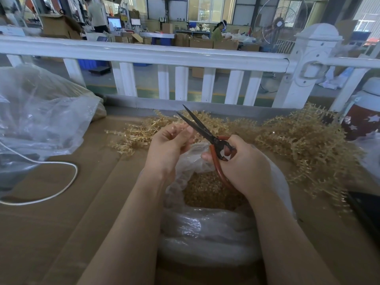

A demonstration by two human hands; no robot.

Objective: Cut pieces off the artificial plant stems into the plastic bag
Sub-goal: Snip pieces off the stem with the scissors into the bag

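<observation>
From the head view, a white railing [144,52] is closing off the far edge of the cardboard-covered tabletop [82,202], and a heap of tan artificial plant stems [304,145] is spreading along the far right. A large clear bag [41,120] is crowding the far left, with a white cord [61,182] looping beside it; bare cardboard is lying open at near left. The plastic bag [205,229] is sitting at near centre, its mouth gaping with cut pieces [205,192] inside. Both forearms are reaching over it. The left hand [168,147], its grip pinching a small stem piece, is hovering above the bag's far rim. The right hand [242,161] is gripping the red-handled scissors [205,132], blades parted and pointing far-left.
</observation>
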